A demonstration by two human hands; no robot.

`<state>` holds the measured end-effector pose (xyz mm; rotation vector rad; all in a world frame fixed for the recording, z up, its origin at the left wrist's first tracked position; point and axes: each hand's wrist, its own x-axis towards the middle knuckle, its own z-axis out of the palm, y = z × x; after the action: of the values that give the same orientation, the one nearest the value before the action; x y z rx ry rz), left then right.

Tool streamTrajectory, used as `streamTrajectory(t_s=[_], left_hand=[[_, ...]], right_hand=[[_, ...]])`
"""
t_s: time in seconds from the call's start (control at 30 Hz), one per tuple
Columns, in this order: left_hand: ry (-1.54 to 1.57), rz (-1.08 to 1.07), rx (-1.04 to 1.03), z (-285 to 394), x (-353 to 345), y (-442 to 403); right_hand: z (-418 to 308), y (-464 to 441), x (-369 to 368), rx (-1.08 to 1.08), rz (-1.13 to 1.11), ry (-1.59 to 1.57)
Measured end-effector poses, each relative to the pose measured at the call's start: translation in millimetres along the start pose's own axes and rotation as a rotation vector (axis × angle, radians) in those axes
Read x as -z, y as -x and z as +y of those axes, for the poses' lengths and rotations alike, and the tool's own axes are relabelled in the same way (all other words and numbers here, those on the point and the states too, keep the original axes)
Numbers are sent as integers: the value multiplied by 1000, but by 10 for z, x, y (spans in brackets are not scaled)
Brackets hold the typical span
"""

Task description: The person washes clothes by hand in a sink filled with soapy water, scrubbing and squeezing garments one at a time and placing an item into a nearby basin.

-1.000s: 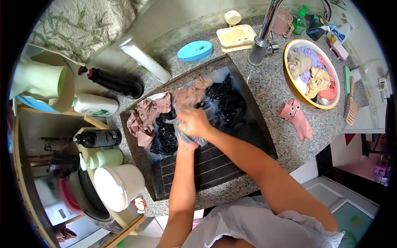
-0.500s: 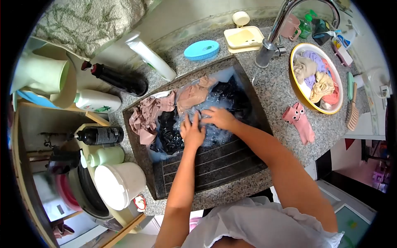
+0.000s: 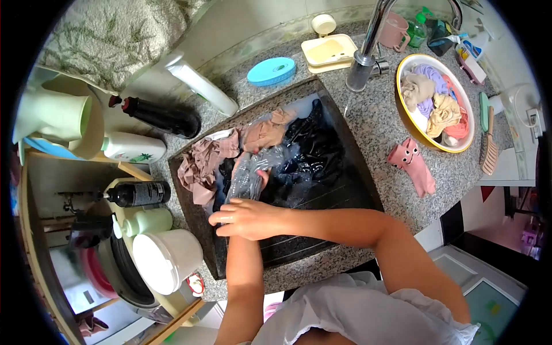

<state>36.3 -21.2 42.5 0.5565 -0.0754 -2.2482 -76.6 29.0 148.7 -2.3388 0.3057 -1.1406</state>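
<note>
Wet grey cloth (image 3: pixel 247 172) in the sink (image 3: pixel 355 164) is covering most of the left hand (image 3: pixel 263 176) while the right hand (image 3: pixel 244 219) is lying over that wrist, how far either's fingers are closing on anything I can't tell, and I'd say smoothing the folds is serving best.

Looks forward and steeply down from the wearer's head, close above the sink (image 3: pixel 357 187), framed near the centre. Spreads very wide, bowing straight edges and blacking out the corners. Takes in the tap (image 3: pixel 360 66) right of top centre, shelving (image 3: pixel 175 321) at lower left and the wearer's white top (image 3: pixel 345 310) at the bottom edge.
</note>
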Motion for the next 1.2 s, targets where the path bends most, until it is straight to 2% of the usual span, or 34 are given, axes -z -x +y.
streamTrajectory(t_s=[0.1, 0.13, 0.17, 0.23, 0.27, 0.3, 0.37, 0.43, 0.5, 0.53, 0.57, 0.6, 0.63, 0.67, 0.7, 0.77, 0.8, 0.83, 0.87, 0.9, 0.97, 1.0, 1.03, 1.07, 1.17, 1.2], left_hand=[[-1, -48, -78, -183, 74, -42], [-61, -34, -169, -296, 74, -59], [-168, -29, -315, -451, 64, -70], [-189, 10, -495, -634, -17, -136], [56, 269, -292, -497, -153, -181], [57, 269, -291, -492, -244, -145], [-83, 291, -311, -469, -418, -82], [-121, 344, -311, -434, -474, 64], [-547, 725, -257, -329, -426, 165], [-792, 797, -311, -316, -133, 139], [-949, 915, -416, -331, -71, 105], [-1377, 907, -623, -368, 82, 48], [-1806, 862, -834, -398, 233, -13], [-1990, 643, -803, -411, 224, -33], [-2207, 566, -712, -489, 217, -57], [-2302, 688, -246, -542, 108, -25], [-2304, 688, -245, -501, 173, -54], [-2218, 716, -138, -391, 296, -143], [-2128, 740, -32, -302, 437, -221], [-2038, 772, -159, -245, 565, -263], [-916, 697, -187, -120, 79, -108], [-681, 703, -82, -62, -307, 32], [-400, 747, -76, -56, -464, 93], [-397, 751, -70, -74, -523, 117], [14, 337, 22, -51, -640, 99], [122, 145, 101, -2, -515, 11]], right_hand=[[364, 224, -157, -182, 170, 47], [507, 319, -131, -213, 228, 236], [644, 371, -78, -268, 263, 300], [843, 456, 39, -458, 388, 308], [936, 517, 82, -613, 426, 261], [1024, 574, 124, -654, 502, 249], [1151, 710, 289, -813, 430, 321], [1232, 849, 468, -831, 453, 350], [1203, 919, 638, -686, 365, 431], [1194, 966, 639, -689, 363, 431], [1177, 1016, 602, -555, 200, 519], [1179, 1076, 553, -413, 40, 602], [1175, 1146, 496, -410, 40, 600], [1183, 1257, 400, -395, -74, 628], [1220, 1356, 318, -379, -188, 653], [1411, 1468, 225, -441, -163, 625], [1500, 1451, 191, -548, -125, 616], [1614, 1413, 182, -653, -80, 613], [1650, 1258, 191, -860, -164, 541], [1617, 1105, 219, -863, -159, 541], [1462, 727, 402, -432, 164, 311], [1199, 469, 530, -434, 102, 230], [864, 229, 603, -437, 40, 144], [609, 85, 553, -305, 63, 74], [15, -133, 243, -14, 68, -5], [-68, -110, 117, -8, 34, -32]])
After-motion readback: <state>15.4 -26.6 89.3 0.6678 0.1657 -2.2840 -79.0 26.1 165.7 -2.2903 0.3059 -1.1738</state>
